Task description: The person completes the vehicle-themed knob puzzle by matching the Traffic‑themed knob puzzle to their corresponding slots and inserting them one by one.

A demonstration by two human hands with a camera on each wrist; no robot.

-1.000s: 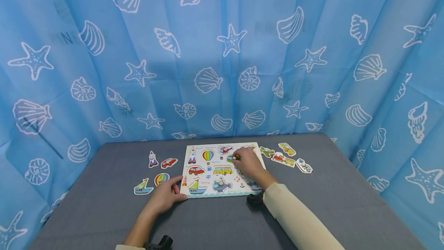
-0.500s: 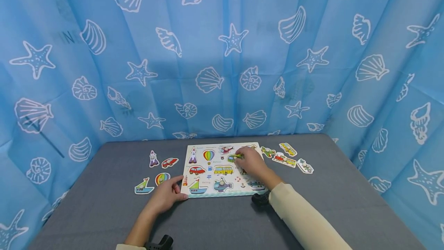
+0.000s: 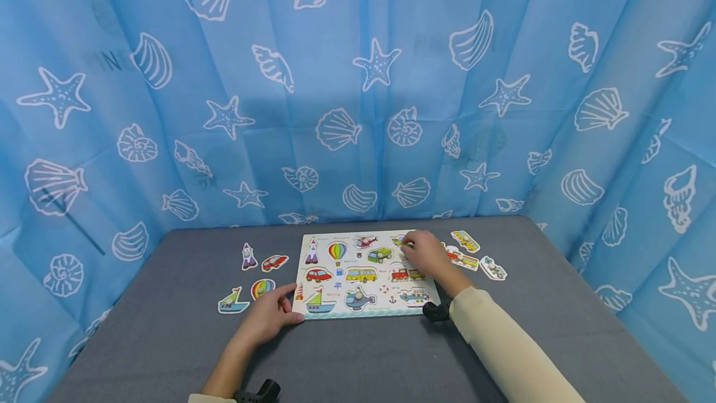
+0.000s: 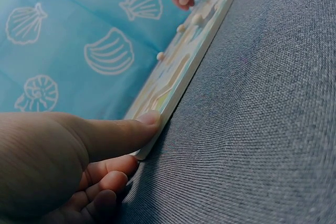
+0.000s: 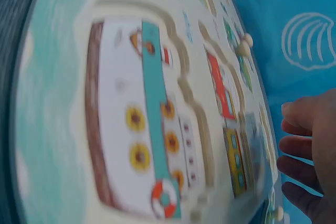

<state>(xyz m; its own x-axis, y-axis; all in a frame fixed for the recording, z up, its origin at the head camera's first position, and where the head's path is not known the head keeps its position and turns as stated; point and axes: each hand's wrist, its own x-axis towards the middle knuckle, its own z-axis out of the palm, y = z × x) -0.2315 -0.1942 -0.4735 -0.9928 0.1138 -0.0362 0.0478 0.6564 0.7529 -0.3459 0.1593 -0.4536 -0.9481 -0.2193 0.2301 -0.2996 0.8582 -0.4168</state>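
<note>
A wooden peg puzzle board (image 3: 366,314) with printed vehicles lies on the table. My left hand (image 3: 268,316) holds its near left corner, the thumb (image 4: 118,136) on the top face and the other fingers curled beside the edge. My right hand (image 3: 427,254) hovers over the board's far right part, fingers loosely bent with nothing between them in the right wrist view. A green truck piece (image 3: 380,255) with a knob sits in the board, just left of that hand. A helicopter piece (image 3: 365,241) and a submarine piece (image 3: 360,298) with a knob are also in the board.
Left of the board lie loose rocket (image 3: 248,257), red car (image 3: 275,262), balloon (image 3: 261,288) and sailboat (image 3: 232,301) pieces. Right of it are a yellow bus piece (image 3: 465,241), a red train piece (image 3: 463,259) and a pale piece (image 3: 493,268). A blue shell-print curtain (image 3: 358,92) stands behind.
My right hand has let go of the green truck piece, now lying in the board, and has moved right towards the far right corner. My left hand has stayed at the board's corner.
</note>
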